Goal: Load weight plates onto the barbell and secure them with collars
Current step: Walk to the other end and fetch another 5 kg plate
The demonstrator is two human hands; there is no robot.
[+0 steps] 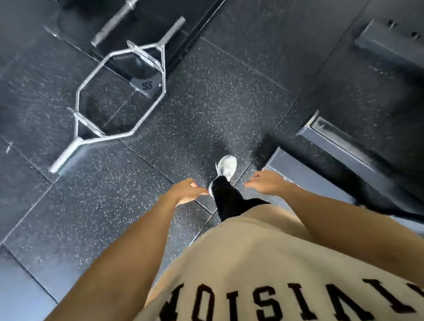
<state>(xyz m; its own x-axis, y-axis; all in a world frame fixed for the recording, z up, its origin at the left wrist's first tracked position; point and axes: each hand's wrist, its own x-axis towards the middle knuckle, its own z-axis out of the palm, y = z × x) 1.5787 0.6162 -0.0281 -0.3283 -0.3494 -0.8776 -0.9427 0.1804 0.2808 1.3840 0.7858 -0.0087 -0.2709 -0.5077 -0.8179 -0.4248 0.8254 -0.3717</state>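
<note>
- Our left hand (186, 191) hangs in front of the torso with its fingers loosely curled; it holds nothing and touches nothing.
- Our right hand (267, 182) hangs at the same height, fingers relaxed and slightly bent, thumb side toward the left hand; it too is empty.
- Between the two hands we see one leg in dark trousers ending in a white shoe (227, 166) planted on the floor (214, 97).
- Below the hands, a beige shirt (250, 263) with dark block lettering fills the lower frame.
- The floor is black rubber tiling with pale flecks, divided by visible seams.
- A chrome hex bar (118, 91) lies flat on the floor well ahead and to the left of the left hand, apart from both hands. Both of its sleeves are bare.
- A straight barbell (118, 17) lies beyond the hex bar near the top edge, on a dark platform; only one sleeve end and part of the shaft are in view, and that sleeve is bare.
- To the right of the right hand, grey metal frame members (340, 141) of gym equipment run along the floor; we cannot tell what machine they belong to.
</note>
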